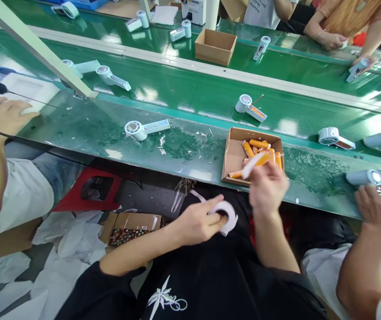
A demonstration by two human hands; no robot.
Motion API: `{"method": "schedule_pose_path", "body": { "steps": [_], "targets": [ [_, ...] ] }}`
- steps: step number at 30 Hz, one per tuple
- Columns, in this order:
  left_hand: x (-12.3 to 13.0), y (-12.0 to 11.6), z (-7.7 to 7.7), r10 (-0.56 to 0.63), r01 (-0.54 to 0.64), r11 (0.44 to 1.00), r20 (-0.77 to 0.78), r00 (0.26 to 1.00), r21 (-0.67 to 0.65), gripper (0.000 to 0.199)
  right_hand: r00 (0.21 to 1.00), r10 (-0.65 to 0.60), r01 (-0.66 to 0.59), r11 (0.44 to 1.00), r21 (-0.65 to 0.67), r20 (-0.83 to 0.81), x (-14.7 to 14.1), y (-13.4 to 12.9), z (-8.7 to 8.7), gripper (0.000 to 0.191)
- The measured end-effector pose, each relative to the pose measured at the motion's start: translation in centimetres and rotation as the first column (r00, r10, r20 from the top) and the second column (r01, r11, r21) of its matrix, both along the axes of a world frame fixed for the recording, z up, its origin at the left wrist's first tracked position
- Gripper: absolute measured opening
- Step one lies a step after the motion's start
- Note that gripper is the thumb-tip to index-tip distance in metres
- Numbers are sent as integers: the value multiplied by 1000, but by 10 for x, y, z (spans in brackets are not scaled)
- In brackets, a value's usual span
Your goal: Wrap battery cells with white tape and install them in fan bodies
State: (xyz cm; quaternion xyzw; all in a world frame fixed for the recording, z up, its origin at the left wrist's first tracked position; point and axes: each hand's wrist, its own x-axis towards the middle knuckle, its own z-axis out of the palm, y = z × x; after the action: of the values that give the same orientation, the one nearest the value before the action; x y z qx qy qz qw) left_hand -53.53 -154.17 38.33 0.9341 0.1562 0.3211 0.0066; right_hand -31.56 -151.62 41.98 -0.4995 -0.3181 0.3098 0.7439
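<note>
My left hand (198,221) holds a white round fan head part (227,216) over my lap, below the table edge. My right hand (267,189) is raised at the near rim of a small cardboard box (233,153) and grips a blurred white strip-like piece (252,163) with an orange battery behind it. The box holds several orange cylindrical batteries (259,144). A white handheld fan (142,129) lies on the green table (183,146) to the left of the box.
More white fans lie on the green conveyor (190,91), one with open wiring (250,106). An empty cardboard box (215,46) sits farther back. Co-workers' hands are at left (0,113) and right (377,209). A box of parts (128,229) stands on the floor.
</note>
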Motion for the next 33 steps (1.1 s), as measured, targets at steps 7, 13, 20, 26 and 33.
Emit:
{"method": "schedule_pose_path", "body": {
  "steps": [7,13,20,26,33],
  "targets": [
    [-65,115,-13,195,-241,932,-185,963,-270,28,997,0,-12,987,160,76,60,3,24,61],
    [-133,216,4,755,-835,528,-364,545,-154,32,969,-51,18,990,139,241,83,-37,-4,55],
    [-66,296,23,508,-636,767,-525,683,-85,29,885,-244,126,946,300,397,124,10,35,50],
    [86,378,23,197,-340,910,-476,857,-236,20,815,-16,12,1000,11,579,129,145,50,45],
    [109,394,30,56,-294,867,-507,860,-402,12,484,294,-96,954,-283,824,130,235,16,34]
  ]
}}
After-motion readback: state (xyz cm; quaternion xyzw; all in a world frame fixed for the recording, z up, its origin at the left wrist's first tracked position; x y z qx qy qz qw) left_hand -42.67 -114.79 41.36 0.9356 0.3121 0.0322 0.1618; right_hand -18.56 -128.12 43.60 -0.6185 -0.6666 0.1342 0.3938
